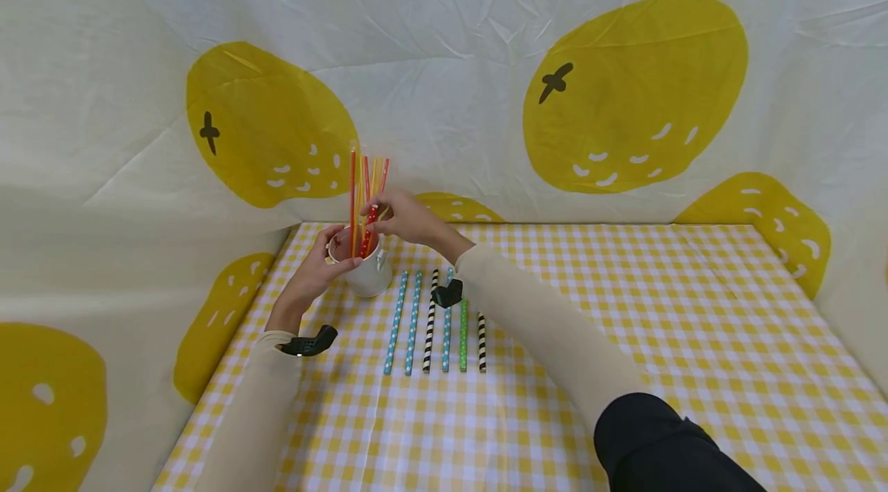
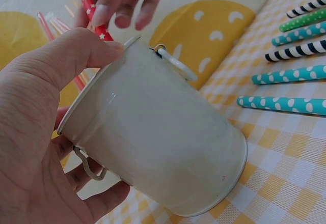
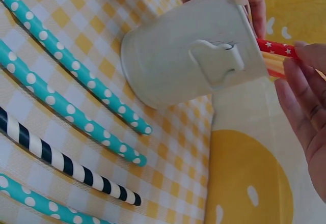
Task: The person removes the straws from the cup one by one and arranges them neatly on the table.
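Observation:
My left hand [image 1: 315, 274] grips the rim of a small white metal bucket [image 1: 372, 281], its thumb along the near side. In the left wrist view the bucket [image 2: 158, 127] shows two small wire handles, and the thumb lies over its rim. Several red, orange and yellow straws [image 1: 365, 177] stand up out of the bucket. Over its mouth, my right hand [image 1: 411, 222] pinches a red straw with white stars [image 3: 277, 48] between thumb and fingers. That straw's lower end is hidden inside the bucket.
To the right of the bucket, several paper straws lie side by side: blue dotted straws [image 1: 396, 322], black-and-white striped straws [image 1: 430, 322] and a green straw [image 1: 463, 338]. A yellow checked cloth [image 1: 624, 307] covers the table. Behind hangs a white sheet with yellow fruit prints [image 1: 638, 91].

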The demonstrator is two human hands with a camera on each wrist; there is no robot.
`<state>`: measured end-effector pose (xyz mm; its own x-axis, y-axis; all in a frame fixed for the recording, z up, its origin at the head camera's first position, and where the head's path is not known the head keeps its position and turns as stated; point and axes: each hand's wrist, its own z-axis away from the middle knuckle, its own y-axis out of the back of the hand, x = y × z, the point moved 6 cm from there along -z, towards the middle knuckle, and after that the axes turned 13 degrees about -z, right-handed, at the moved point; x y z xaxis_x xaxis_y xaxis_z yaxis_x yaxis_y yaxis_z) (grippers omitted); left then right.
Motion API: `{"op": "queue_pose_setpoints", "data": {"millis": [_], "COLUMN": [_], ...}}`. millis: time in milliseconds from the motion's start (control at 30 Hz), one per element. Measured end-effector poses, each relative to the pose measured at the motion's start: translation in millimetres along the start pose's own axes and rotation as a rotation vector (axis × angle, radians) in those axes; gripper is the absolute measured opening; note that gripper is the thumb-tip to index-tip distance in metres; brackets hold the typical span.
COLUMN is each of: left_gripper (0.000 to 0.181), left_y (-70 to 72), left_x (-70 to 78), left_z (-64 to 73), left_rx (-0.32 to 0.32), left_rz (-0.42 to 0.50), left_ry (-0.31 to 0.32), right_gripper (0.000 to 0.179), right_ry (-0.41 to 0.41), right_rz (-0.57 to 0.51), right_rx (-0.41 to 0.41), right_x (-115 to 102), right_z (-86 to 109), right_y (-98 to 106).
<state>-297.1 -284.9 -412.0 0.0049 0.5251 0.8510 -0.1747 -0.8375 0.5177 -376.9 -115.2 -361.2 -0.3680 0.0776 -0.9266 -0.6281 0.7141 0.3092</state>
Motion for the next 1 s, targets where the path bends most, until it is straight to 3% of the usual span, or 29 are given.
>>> {"op": "queue_pose_setpoints", "data": {"millis": [167,300,500,833,1000], "left_gripper": [0.086,0.086,0.084,0.088,0.086], "left_y": [-0.8,-1.3,-1.9,-1.9,-1.9], "left_x": [-18.4,-19.1,-19.6,-19.4,-19.2], "left_z": [-10.1,-12.2,-14.2,-14.4,-15.8], "left_rx": [0.016,0.008,0.008,0.019,0.004], "left_rz": [-0.006,-0.004,-0.004,-0.016,-0.002], "left_ry": [-0.008,0.005,0.001,-0.025,-0.004], "right_gripper": [0.020,0.018,0.021,0.035,0.035], "right_ry": [-0.048,-0.055,0.012,0.052,0.092], "right_rz": [0.015,0.029,0.020,-0.178,-0.165], "right_rx": [-0.018,-0.010,0.058,0.090,0.136], "right_x": [7.9,9.1,4.3,-1.2,-8.9], "right_z": [3.5,6.1,10.1,16.6,17.7], "right_y": [-3.4,-2.0,7.4,16.9,23.4]}}
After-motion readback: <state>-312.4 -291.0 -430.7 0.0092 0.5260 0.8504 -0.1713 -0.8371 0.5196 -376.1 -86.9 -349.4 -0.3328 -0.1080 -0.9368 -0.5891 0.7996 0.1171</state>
